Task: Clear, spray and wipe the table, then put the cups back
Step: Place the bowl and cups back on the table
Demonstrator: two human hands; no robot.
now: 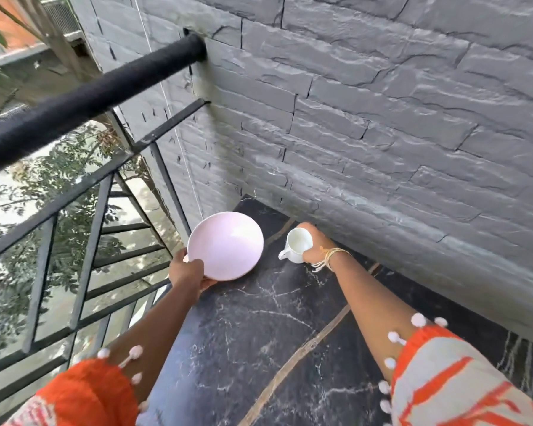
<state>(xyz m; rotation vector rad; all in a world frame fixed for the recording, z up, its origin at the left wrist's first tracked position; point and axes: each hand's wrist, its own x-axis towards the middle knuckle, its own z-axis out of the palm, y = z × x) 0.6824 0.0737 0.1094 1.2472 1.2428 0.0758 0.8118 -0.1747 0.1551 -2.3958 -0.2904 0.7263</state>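
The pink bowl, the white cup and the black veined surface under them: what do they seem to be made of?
The round pale pink bowl looks like matte glazed ceramic or perhaps melamine: smooth with a soft sheen. The small white handled cup looks like glossy ceramic or porcelain. The black surface looks like polished marble or marble-look stone, with white veins and tan seams.

left sleeve [90,392]: short, fuzzy orange cuff, well back from the fingers
left sleeve trim: white pom-poms [135,352] on short threads along the hem
right sleeve [453,379]: pale cream cloth with orange streaks and an orange hem
right sleeve trim: the same white pom-poms round its edge
right wrist: thin cream and yellow thread band [330,256], loose ends hanging, just behind the fingers
forearms: bare from sleeves to hands
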